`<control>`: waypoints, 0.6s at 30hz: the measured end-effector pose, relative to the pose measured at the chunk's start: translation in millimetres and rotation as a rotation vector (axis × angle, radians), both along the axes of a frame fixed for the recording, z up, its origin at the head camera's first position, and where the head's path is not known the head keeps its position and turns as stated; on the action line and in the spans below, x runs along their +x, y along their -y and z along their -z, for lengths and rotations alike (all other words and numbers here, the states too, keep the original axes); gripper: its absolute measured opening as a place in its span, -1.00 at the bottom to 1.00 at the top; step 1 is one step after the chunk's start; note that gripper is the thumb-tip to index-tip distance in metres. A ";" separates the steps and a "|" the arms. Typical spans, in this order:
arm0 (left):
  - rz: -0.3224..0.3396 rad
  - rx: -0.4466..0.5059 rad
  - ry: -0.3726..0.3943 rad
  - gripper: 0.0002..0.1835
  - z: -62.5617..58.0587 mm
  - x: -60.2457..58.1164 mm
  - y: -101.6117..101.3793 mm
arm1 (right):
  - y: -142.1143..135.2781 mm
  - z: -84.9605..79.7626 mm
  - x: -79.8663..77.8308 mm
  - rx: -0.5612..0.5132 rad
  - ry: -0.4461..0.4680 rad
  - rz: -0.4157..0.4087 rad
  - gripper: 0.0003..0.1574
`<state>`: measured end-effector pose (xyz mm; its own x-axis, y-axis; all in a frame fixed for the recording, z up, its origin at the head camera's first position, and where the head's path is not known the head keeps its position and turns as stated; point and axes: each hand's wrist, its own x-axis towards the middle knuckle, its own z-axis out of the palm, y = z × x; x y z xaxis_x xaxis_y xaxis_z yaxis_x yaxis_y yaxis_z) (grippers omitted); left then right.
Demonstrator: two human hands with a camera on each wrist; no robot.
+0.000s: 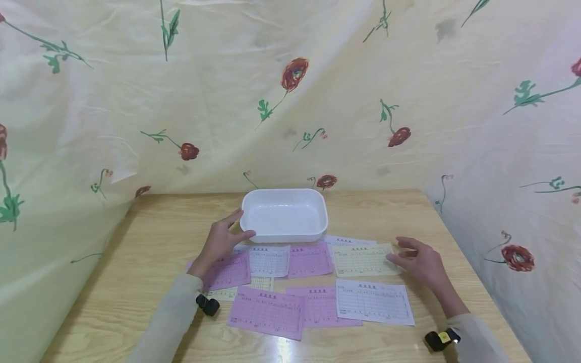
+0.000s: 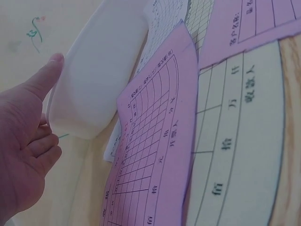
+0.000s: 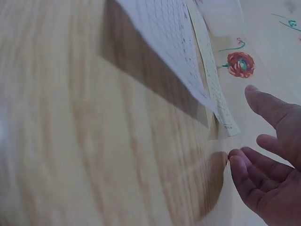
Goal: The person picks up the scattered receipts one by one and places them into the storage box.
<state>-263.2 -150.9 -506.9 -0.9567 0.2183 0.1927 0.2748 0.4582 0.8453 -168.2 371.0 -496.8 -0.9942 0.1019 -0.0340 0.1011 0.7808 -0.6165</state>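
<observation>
A white rectangular dish [image 1: 283,238] stands toward the back of the table. My left hand [image 1: 221,241] is at its left end, thumb extended by the near corner and fingertips beside the left wall. In the left wrist view the thumb [image 2: 49,70] lies straight along the dish [image 2: 89,70], the other fingers bent below. My right hand [image 1: 424,264] hovers at the right end of a pale yellow printed slip [image 1: 363,261], thumb tip overlapping its edge in the head view. In the right wrist view its fingers are loosely bent, with nothing between them.
Pink slips [image 1: 268,312], white slips [image 1: 374,302] and another pale yellow slip [image 1: 262,284] lie in overlapping rows before the dish. Beneath is a wood-grain table [image 1: 131,282]. A flowered cloth [image 1: 218,91] hangs behind and at both sides.
</observation>
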 end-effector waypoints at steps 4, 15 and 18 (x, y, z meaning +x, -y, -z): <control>-0.003 -0.006 0.016 0.05 0.9 -1.0 0.0 | -0.9 2.1 -1.0 0.006 0.001 -0.005 0.05; -0.015 -0.031 0.013 0.04 0.1 -0.8 0.2 | 3.6 4.4 -6.5 0.038 0.013 -0.005 -0.06; -0.011 -0.027 0.012 0.03 -0.7 -0.1 -0.4 | 4.7 5.6 -7.4 0.035 0.028 0.001 -0.11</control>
